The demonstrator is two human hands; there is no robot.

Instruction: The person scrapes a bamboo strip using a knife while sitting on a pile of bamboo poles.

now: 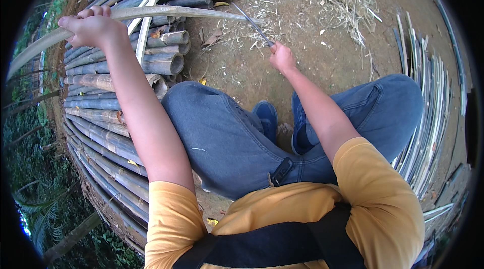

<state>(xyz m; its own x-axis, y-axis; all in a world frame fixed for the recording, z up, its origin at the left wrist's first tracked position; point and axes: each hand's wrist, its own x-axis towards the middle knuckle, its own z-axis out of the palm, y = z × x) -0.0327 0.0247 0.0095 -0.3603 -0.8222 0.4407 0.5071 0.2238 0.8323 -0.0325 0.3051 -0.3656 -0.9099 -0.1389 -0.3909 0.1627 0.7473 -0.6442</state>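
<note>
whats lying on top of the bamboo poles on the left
Pale split strips lie across the bamboo poles, with a yellow leaf nearer the person. The left hand holds another strip above them; the left forearm covers part of them, hiding anything behind it.

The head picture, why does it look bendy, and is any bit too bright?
In the head view, the fisheye lens bends the bamboo poles toward the rim and leaves black corners; in the head view, a small glare spot shines in the dark greenery.
</note>
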